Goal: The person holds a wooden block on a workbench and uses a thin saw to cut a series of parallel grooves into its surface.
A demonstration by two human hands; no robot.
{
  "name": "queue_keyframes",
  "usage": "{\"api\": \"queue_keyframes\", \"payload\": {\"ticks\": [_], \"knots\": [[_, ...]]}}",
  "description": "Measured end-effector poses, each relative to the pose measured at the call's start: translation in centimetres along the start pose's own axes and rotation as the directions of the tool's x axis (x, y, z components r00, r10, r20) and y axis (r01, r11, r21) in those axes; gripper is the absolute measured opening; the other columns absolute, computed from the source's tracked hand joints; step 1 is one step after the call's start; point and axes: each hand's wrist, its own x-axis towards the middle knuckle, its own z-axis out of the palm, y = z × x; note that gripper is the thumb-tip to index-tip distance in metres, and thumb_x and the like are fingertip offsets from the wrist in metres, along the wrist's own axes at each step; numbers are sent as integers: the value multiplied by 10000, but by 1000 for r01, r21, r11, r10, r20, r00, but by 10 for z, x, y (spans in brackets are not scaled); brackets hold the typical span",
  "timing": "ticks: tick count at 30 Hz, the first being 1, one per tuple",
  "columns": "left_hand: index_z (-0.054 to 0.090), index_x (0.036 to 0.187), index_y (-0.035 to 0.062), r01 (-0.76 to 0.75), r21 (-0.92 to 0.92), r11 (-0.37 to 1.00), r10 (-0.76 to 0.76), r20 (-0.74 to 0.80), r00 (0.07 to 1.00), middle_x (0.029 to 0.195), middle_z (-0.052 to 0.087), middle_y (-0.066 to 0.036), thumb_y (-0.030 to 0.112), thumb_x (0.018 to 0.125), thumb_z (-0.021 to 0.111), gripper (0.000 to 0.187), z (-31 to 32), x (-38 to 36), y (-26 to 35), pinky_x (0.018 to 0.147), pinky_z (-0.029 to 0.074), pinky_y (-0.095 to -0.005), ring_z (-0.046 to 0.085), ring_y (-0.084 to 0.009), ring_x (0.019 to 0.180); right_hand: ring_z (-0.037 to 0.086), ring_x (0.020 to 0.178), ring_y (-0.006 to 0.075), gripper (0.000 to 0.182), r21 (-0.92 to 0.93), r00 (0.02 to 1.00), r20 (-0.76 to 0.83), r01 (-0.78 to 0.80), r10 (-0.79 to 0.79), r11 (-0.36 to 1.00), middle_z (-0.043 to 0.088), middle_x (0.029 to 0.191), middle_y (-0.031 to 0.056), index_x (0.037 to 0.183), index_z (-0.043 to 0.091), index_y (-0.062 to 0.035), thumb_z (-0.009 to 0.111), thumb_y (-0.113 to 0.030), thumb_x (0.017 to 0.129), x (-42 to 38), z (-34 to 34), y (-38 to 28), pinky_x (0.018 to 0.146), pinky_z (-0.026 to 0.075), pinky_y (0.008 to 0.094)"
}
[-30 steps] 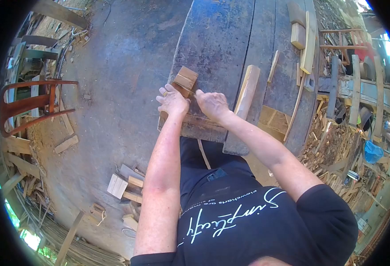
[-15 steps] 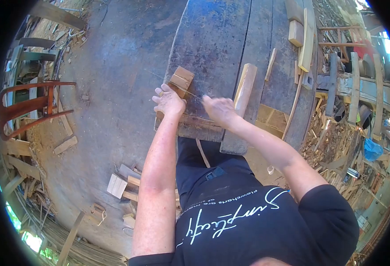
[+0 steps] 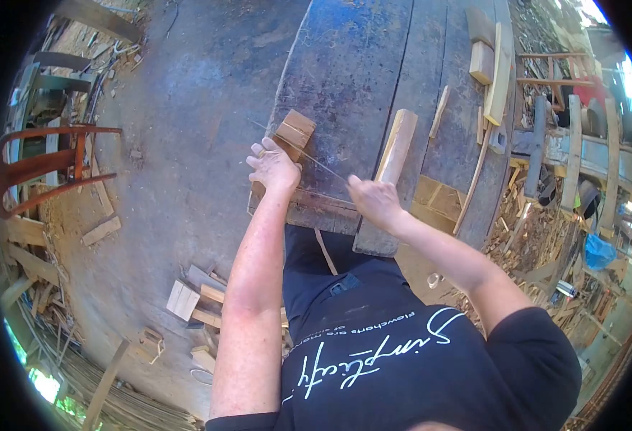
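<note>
We find the right hand (image 3: pixel 377 203) clenched on the thin blade (image 3: pixel 321 165). We record the left hand (image 3: pixel 274 169) spread against the wooden block (image 3: pixel 296 129), which lies on the surface (image 3: pixel 345 93) at its one o'clock, the right's ten.

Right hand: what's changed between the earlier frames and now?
The right hand has moved to the person's right and back toward the body, drawing the thin tool with it; more of the tool shows between hand and wooden block. No new grasp or release visible. The left hand stays at the block, which looks essentially unmoved.
</note>
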Motion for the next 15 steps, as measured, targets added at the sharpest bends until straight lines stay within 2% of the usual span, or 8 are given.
{"api": "queue_keyframes", "payload": {"ticks": [3,6,9,13,15], "knots": [[371,1284,82,11,20,1000,-11,8,1000,1311,413,-124,282,709,817,755,0,1,1,904,446,-568,420,-355,1240,698,705,358,89,11,999,-31,23,-23,1000,673,711,192,880,548,-49,517,-131,893,22,3,-13,608,544,460],[372,1283,83,26,27,999,-26,6,1000,1318,405,-123,272,704,824,759,-2,0,2,908,445,-570,424,-352,1236,697,729,369,98,70,982,-167,96,-83,993,680,751,210,895,550,-39,489,-116,894,90,16,-41,625,543,473],[342,1311,70,12,35,999,-14,44,999,1323,404,-141,287,697,831,814,-3,1,2,904,453,-577,412,-380,1246,701,741,356,97,42,989,-126,88,-82,995,682,758,210,905,554,-44,489,-116,895,81,12,-34,636,545,469],[344,1310,73,-4,14,1000,4,28,1000,1321,408,-140,283,699,829,808,-2,1,0,902,455,-573,417,-378,1240,699,719,364,87,6,1000,4,24,-24,1000,681,748,209,896,553,-58,501,-128,895,10,2,3,591,543,465],[347,1308,73,-19,24,1000,18,13,1000,1322,409,-138,282,700,828,804,1,1,-1,901,455,-571,420,-377,1236,700,712,363,91,5,1000,-11,27,-27,1000,680,740,208,890,553,-60,500,-132,895,17,7,-1,581,542,465]]}}
